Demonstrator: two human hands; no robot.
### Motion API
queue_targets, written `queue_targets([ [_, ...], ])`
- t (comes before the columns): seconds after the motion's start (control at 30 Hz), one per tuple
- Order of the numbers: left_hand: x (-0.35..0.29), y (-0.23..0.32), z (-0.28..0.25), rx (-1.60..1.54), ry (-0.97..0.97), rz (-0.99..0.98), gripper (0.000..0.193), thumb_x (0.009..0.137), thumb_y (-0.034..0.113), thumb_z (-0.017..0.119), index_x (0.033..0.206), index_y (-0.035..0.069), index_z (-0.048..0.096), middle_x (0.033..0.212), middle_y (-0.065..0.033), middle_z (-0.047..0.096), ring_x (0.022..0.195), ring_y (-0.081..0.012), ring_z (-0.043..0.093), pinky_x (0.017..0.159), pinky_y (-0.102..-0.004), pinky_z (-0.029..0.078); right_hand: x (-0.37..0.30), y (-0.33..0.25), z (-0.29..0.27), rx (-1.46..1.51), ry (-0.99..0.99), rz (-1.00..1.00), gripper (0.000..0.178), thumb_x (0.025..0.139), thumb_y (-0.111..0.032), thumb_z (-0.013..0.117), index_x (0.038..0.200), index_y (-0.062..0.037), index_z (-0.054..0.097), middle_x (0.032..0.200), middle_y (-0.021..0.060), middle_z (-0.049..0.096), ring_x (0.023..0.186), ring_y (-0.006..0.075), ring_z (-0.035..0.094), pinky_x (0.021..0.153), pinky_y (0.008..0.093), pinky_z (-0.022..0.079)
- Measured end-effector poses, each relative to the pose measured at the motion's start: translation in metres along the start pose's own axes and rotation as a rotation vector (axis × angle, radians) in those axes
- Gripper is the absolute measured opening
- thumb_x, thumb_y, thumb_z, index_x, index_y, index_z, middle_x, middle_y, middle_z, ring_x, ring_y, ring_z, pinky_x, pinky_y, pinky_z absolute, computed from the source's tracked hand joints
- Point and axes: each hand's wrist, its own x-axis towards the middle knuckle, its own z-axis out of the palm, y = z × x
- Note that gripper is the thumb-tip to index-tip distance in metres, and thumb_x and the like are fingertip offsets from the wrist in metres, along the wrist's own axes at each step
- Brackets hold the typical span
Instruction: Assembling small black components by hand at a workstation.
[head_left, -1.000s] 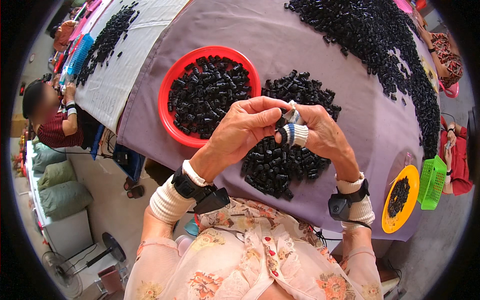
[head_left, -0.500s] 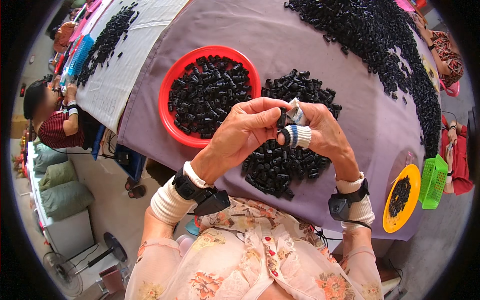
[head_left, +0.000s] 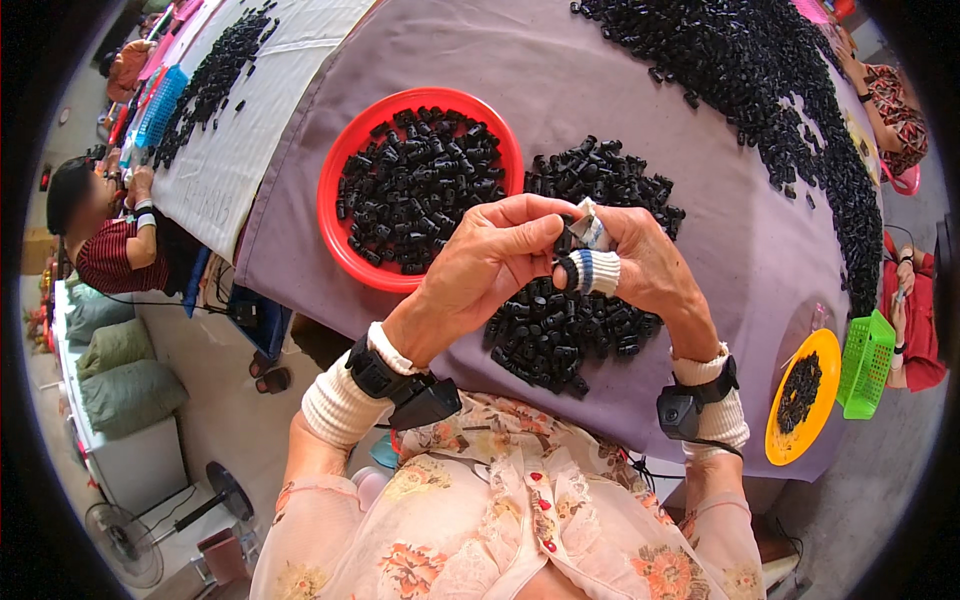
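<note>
My left hand point(head_left: 478, 262) is closed in a pinch on a small black plastic part point(head_left: 565, 238), its thumb and index fingertips together. My right hand point(head_left: 655, 265) meets it from the other side with bent fingers, closed at the same part. White wraps with a blue stripe cover my right thumb point(head_left: 597, 271) and index finger; they hide much of the part. Below and behind my hands lies a pile of similar black parts point(head_left: 575, 335). A red basin point(head_left: 330, 205) full of such parts stands to the left of the pile.
A larger heap of black parts point(head_left: 740, 90) spreads over the far right. At the right edge are a yellow dish point(head_left: 790, 449) with small black pieces and a green basket point(head_left: 866, 365). A co-worker point(head_left: 120, 245) sits at the left; a fan point(head_left: 130, 540) stands lower left.
Both hands stay in almost the same place, still together at the black part. Only a very slight shift of the fingers and the view shows.
</note>
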Motion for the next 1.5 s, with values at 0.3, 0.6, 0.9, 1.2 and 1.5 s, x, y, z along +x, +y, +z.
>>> queue_targets([
  [0.3, 0.000, -0.003, -0.002, 0.040, 0.016, 0.003, 0.023, 0.089, 0.013, 0.054, 0.107, -0.001, 0.057, 0.095, -0.0088, 0.062, 0.083, -0.0130, 0.061, 0.073, -0.0271, 0.052, -0.003, 0.002, 0.002, 0.015, -0.040, -0.019, 0.032, 0.072, -0.030, 0.074, 0.080, -0.0020, 0.061, 0.056, 0.0015, 0.051, 0.054, 0.0073, 0.043, 0.051, 0.0255, 0.038],
  [0.6, 0.001, -0.007, -0.002, -0.082, -0.030, -0.007, 0.026, 0.090, 0.014, 0.052, 0.112, -0.001, 0.053, 0.098, -0.0085, 0.061, 0.087, -0.0142, 0.060, 0.077, -0.0291, 0.051, -0.006, 0.008, 0.006, 0.128, 0.073, -0.008, 0.029, 0.070, -0.026, 0.075, 0.077, -0.0024, 0.059, 0.062, -0.0013, 0.052, 0.057, 0.0066, 0.045, 0.052, 0.0241, 0.038],
  [0.9, -0.001, -0.002, 0.010, 0.069, 0.089, 0.055, 0.020, 0.085, 0.008, 0.058, 0.103, 0.001, 0.057, 0.090, -0.0049, 0.061, 0.080, -0.0106, 0.059, 0.073, -0.0258, 0.049, -0.004, 0.009, 0.007, 0.100, 0.129, -0.039, 0.023, 0.069, -0.019, 0.073, 0.075, -0.0032, 0.057, 0.062, -0.0025, 0.052, 0.057, 0.0051, 0.046, 0.050, 0.0232, 0.037],
  [1.2, 0.000, -0.005, 0.006, 0.046, 0.121, 0.047, 0.019, 0.087, 0.009, 0.054, 0.103, -0.001, 0.058, 0.088, -0.0058, 0.062, 0.081, -0.0112, 0.060, 0.077, -0.0269, 0.049, -0.005, 0.009, 0.010, 0.100, 0.153, -0.028, 0.024, 0.070, -0.020, 0.074, 0.075, -0.0036, 0.057, 0.062, -0.0026, 0.053, 0.055, 0.0045, 0.047, 0.049, 0.0223, 0.037],
  [1.5, -0.005, -0.004, 0.000, 0.032, 0.061, 0.048, 0.024, 0.091, 0.012, 0.050, 0.110, -0.002, 0.055, 0.094, -0.0082, 0.062, 0.083, -0.0130, 0.061, 0.075, -0.0301, 0.051, -0.001, 0.007, 0.007, 0.020, 0.075, -0.012, 0.032, 0.067, -0.027, 0.075, 0.078, -0.0017, 0.058, 0.062, 0.0017, 0.054, 0.056, 0.0088, 0.048, 0.052, 0.0261, 0.039],
])
